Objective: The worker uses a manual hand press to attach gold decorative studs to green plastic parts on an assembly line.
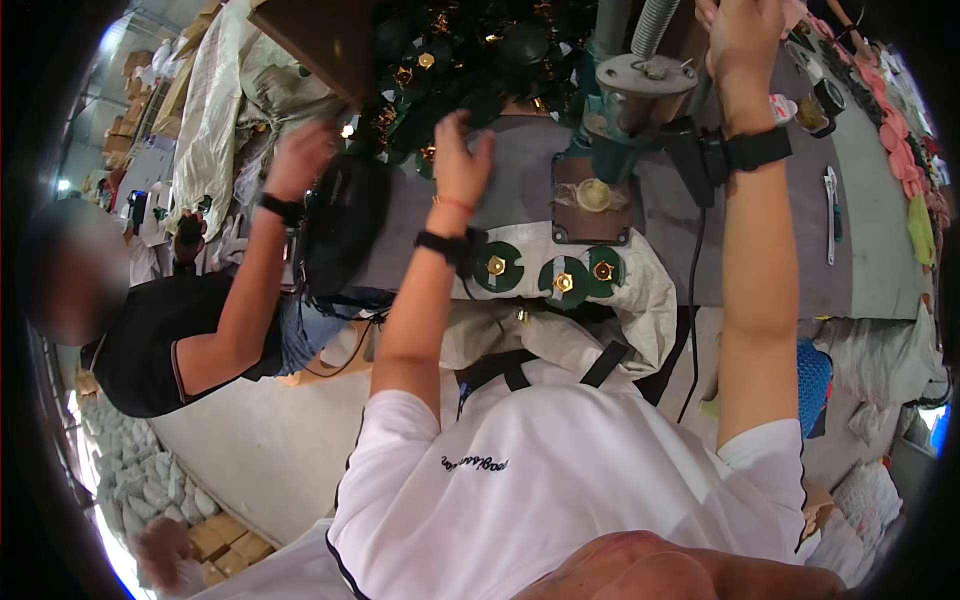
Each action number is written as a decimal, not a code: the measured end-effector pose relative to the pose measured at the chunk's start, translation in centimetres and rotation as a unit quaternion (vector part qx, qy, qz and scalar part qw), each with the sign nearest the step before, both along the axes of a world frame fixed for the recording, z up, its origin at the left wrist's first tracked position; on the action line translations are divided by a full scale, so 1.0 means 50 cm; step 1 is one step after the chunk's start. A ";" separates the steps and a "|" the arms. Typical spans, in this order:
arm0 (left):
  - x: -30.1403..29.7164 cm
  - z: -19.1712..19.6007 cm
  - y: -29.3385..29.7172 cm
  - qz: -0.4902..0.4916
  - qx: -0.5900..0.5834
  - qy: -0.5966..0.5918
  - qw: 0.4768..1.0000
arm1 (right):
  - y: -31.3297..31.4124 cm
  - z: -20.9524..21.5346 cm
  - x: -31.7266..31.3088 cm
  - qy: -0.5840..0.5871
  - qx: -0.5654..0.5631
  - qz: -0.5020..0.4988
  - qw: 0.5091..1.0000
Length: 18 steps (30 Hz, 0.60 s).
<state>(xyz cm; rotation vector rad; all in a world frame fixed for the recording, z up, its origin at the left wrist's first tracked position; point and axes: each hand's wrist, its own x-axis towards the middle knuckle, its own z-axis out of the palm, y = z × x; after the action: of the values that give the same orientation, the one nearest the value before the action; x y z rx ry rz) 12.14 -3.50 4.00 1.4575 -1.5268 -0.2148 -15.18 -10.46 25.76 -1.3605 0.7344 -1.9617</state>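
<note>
My left hand (462, 170) is over the grey tabletop in front of the pile, fingers upward and thumb apart, with nothing visible in it. Beside it lies a dark heap of green round pieces with gold-coloured centres (426, 62). My right hand (742, 45) is raised at the upper right, its fingers curled; what they hold is hidden. Between my arms stands a green bench press (612, 125) with a large spring. Under its head, a pale round piece (593, 196) sits on a brown plate (568, 225). Green discs with gold hexagonal centres (564, 283) lie on a white woven sack (650, 290) near me.
A co-worker's hand (303, 158) reaches toward the heap from the left, beside a black bag (348, 210). A brown board (310, 45) slants above. At right lie a metal tool (830, 215), a small jar (826, 100) and pink pieces (897, 140). A black cable (693, 320) hangs down.
</note>
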 end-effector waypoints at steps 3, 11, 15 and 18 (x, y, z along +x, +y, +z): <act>0.049 -0.037 -0.097 0.049 0.047 -0.107 0.992 | 0.001 0.001 0.007 -0.007 -0.005 0.001 1.000; -0.042 -0.109 0.004 -0.130 0.060 0.117 0.983 | -0.012 -0.003 -0.006 0.001 -0.007 -0.023 1.000; -0.105 -0.092 0.098 -0.171 0.118 0.365 0.907 | -0.008 -0.001 0.006 -0.004 -0.026 -0.027 0.999; -0.157 -0.077 0.120 -0.200 0.172 0.273 0.925 | -0.017 -0.006 0.006 -0.005 -0.049 -0.034 0.998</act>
<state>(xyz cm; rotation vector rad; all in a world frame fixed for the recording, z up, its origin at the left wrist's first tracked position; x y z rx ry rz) 4.30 2.50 0.16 1.1815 -1.3354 -1.0893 -14.86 -11.30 25.46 -1.3990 0.6960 -2.0807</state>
